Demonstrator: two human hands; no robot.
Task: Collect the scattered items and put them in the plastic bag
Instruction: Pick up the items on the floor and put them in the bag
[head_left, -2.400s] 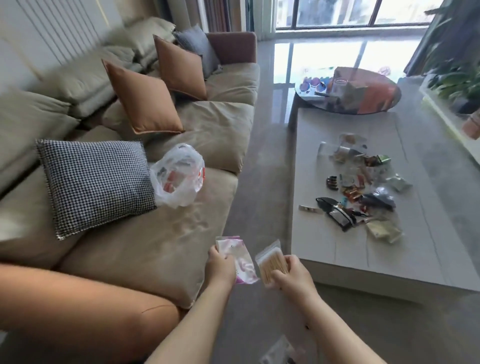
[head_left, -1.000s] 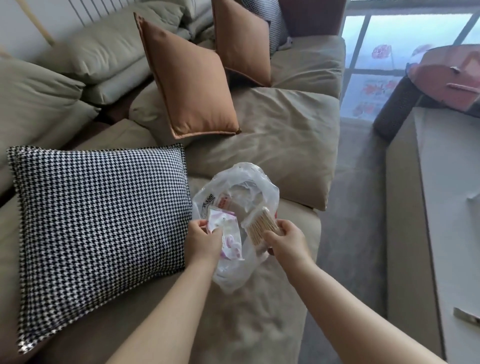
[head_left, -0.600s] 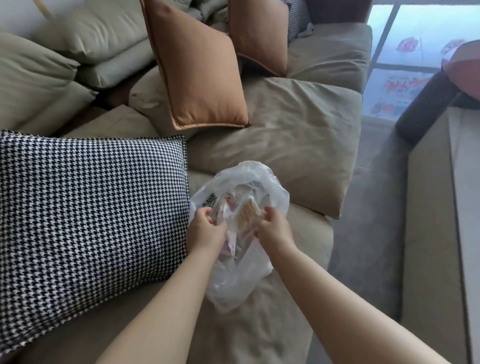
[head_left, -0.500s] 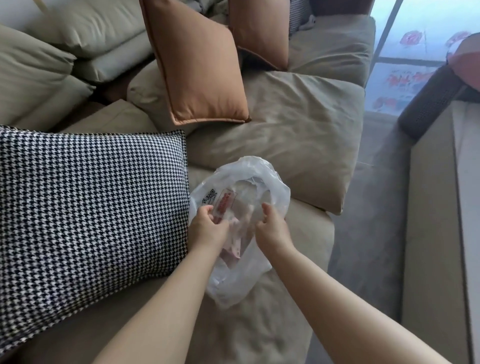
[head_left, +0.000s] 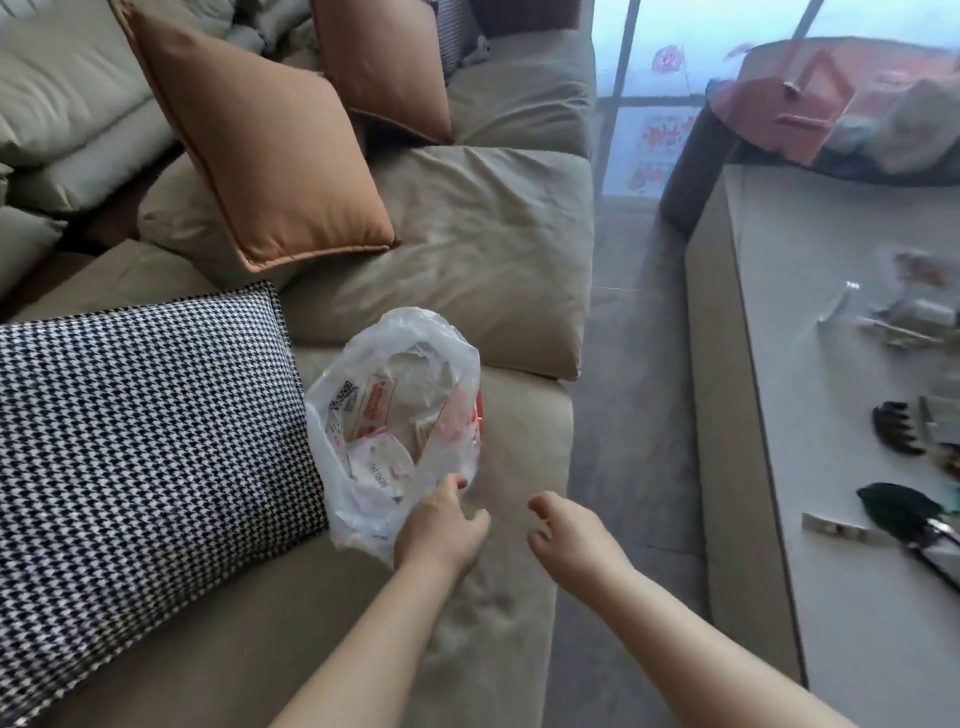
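Plastic bag (head_left: 395, 415) on beige sofa (head_left: 488, 249) — items (head_left: 904, 467) on coffee table (head_left: 831, 519) rt

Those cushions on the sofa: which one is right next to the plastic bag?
The black-and-white houndstooth cushion: the plastic bag rests against its right edge. The two orange cushions stand farther back, apart from the bag.

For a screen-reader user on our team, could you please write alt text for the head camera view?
Two empty hands, the left hand at the edge of the bag and the right hand beside it, hover over a clear plastic bag of small packets on a beige sofa next to a houndstooth cushion. More small items lie on the coffee table at right.
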